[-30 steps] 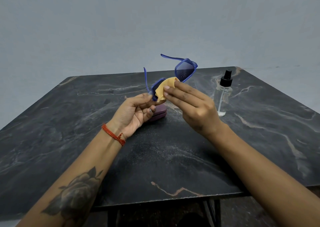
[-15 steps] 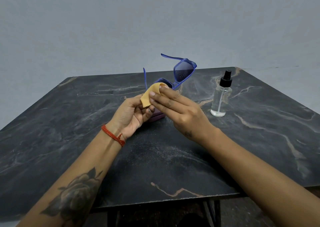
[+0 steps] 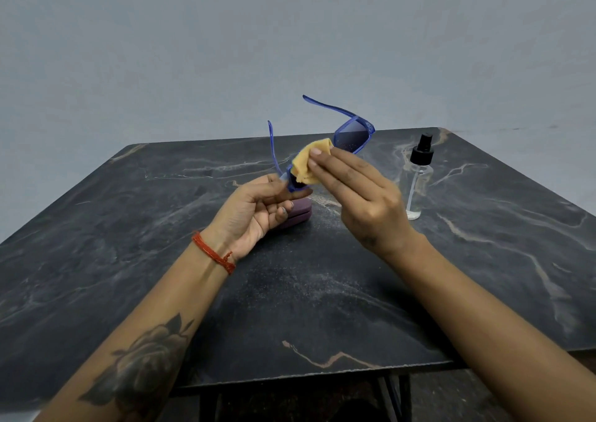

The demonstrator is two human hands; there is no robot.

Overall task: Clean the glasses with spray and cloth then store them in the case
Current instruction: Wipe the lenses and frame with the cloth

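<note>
Blue-framed glasses with dark lenses are held up over the table, arms unfolded and pointing away. My left hand pinches the frame's lower left corner. My right hand presses a small yellow cloth against the lower lens, which the cloth mostly hides. The upper right lens is uncovered. A purple glasses case lies shut on the table just behind my left hand, partly hidden by it. A clear spray bottle with a black nozzle stands upright to the right.
The dark marble table has its front edge near me and a plain grey wall behind. The spray bottle stands close to my right hand's outer side.
My right hand slid the cloth left and down over the lower lens, then back up and right along it. The glasses stayed in my left hand's grip.
</note>
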